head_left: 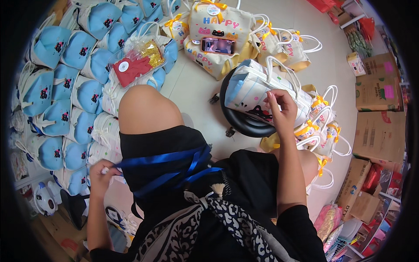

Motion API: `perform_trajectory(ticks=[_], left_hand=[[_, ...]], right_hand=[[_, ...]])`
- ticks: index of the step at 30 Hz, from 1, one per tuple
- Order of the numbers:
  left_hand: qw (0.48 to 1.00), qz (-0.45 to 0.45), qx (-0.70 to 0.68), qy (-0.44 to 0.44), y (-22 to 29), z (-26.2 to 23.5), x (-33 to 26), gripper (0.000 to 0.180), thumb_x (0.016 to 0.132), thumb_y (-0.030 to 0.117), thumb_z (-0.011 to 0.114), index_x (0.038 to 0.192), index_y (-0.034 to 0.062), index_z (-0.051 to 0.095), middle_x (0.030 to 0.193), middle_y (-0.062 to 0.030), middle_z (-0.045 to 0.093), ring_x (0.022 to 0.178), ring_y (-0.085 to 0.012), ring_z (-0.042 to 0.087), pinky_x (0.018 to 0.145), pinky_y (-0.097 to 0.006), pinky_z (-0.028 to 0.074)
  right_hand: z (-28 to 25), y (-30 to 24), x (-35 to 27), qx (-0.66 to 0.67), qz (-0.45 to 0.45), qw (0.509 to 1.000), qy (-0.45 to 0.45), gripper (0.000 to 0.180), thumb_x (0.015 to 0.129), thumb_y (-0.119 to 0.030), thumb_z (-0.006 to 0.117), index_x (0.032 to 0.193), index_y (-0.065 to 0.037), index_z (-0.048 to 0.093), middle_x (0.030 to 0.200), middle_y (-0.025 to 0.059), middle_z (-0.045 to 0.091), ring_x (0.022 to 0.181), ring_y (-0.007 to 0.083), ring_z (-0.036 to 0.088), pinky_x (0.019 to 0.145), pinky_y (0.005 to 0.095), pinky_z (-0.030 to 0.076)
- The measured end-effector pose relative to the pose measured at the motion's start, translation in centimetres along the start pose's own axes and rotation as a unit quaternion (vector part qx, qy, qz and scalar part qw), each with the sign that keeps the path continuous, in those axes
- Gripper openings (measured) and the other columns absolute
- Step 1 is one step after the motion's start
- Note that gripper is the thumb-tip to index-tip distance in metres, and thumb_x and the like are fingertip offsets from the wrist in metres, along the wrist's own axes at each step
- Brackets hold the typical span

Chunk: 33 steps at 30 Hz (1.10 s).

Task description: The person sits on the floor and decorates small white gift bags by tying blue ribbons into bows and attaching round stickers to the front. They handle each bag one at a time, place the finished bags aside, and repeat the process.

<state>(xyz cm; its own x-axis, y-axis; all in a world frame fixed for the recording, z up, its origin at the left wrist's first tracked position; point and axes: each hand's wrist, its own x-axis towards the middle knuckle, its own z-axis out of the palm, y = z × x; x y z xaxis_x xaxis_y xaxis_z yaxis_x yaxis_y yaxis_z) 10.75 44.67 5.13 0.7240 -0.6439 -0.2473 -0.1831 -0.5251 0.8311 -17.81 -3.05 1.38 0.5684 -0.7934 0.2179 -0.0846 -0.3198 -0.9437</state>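
Note:
At the left, beside my thigh, my left hand [102,174] is closed in a pinch on the end of a shiny blue ribbon [159,162]. The ribbon lies in several strands across my black-clothed lap. My right hand [283,107] hovers at the front of a white gift bag [257,89] with rope handles, blue stripes and a black cartoon cat. Its thumb and fingers are curled together; what they hold, if anything, cannot be made out. That bag lies tilted on a round black stool [248,126].
Rows of light-blue and white bags [78,49] fill the left floor. A clear pack with red and gold filling [135,63] rests on some. Cream bags with yellow bows [220,26] stand ahead, a phone [218,46] leaning there. Cardboard boxes [377,135] line the right.

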Motion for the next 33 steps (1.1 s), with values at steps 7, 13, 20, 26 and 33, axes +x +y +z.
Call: perform_trajectory(ticks=[7,13,20,26,33], left_hand=[[0.978,0.098,0.029,-0.182,15.4,9.3,9.9,0.021,0.1,0.021,0.062,0.099,0.0021,0.072,0.071,0.0002,0.062,0.054,-0.007,0.055,0.05,-0.022,0.041],[0.891,0.31,0.021,-0.33,22.2,24.7,15.2,0.023,0.104,0.022,0.055,0.097,0.0015,0.063,0.071,-0.0035,0.061,0.064,-0.0123,0.059,0.062,-0.029,0.048],[0.841,0.145,-0.213,-0.475,24.4,30.5,18.2,0.014,0.101,0.02,0.063,0.103,0.0059,0.067,0.087,0.0018,0.066,0.078,-0.0061,0.06,0.071,-0.023,0.049],[0.892,0.223,-0.147,-0.365,23.7,31.7,19.4,0.016,0.095,0.02,0.071,0.1,0.0046,0.069,0.09,-0.0017,0.07,0.084,-0.0098,0.063,0.077,-0.026,0.048],[0.878,0.466,0.101,-0.045,22.9,33.5,21.9,0.019,0.093,0.025,0.066,0.106,0.0121,0.072,0.096,-0.0036,0.068,0.099,-0.0259,0.058,0.09,-0.04,0.041]], right_hand=[[0.3,-0.6,-0.3,-0.001,-0.062,0.998,-0.033,0.008,0.092,-0.003,0.068,0.099,0.002,0.068,0.085,0.0053,0.071,0.074,0.01,0.065,0.069,0.023,0.052],[0.7,-2.5,0.0,0.103,-0.111,0.976,-0.157,0.054,0.083,-0.009,0.077,0.134,-0.003,0.059,0.134,0.0117,0.063,0.121,0.0226,0.058,0.103,0.0364,0.044],[-3.4,-2.4,-0.3,0.118,-0.007,0.991,-0.055,0.048,0.09,-0.001,0.07,0.136,0.0,0.058,0.123,0.0118,0.066,0.106,0.016,0.065,0.091,0.0293,0.053],[-6.9,-2.2,0.3,-0.053,-0.042,0.998,0.022,0.019,0.092,0.003,0.066,0.108,-0.002,0.076,0.098,0.0056,0.069,0.069,0.0076,0.059,0.059,0.0202,0.046],[-6.2,-1.5,2.6,-0.137,0.026,0.989,0.044,0.016,0.089,-0.003,0.071,0.104,-0.004,0.075,0.092,0.0069,0.071,0.08,0.0144,0.065,0.072,0.0262,0.051]])
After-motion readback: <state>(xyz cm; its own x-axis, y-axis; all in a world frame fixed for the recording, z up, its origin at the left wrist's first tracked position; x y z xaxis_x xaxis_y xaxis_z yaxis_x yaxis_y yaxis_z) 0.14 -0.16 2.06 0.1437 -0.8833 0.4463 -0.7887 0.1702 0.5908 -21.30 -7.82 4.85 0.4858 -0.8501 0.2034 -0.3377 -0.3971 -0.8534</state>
